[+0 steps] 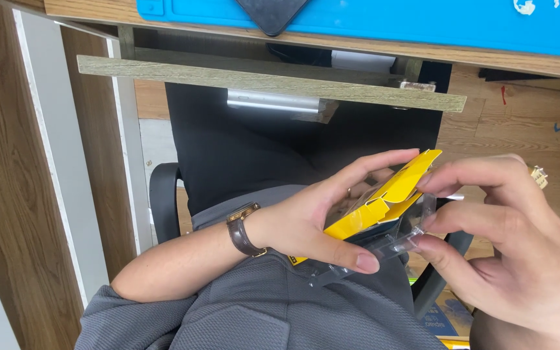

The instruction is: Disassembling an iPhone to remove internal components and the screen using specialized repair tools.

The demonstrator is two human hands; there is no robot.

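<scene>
My left hand (319, 217) grips a small yellow cardboard box (384, 201) with its flap open, held over my lap below the desk edge. A clear plastic insert tray (400, 243) sticks out of the box's open end. The fingertips of my right hand (510, 249) pinch that clear tray at its right side. A brown-strapped wristwatch (242, 228) sits on my left wrist and a ring (538, 176) on a right-hand finger.
Above is a wooden desk edge (422, 55) with a blue mat (422, 19) and a dark phone-like object (272, 14). A pull-out wooden shelf (260, 81) hangs under it. A black chair armrest (163, 201) is at left; wood floor (513, 129) at right.
</scene>
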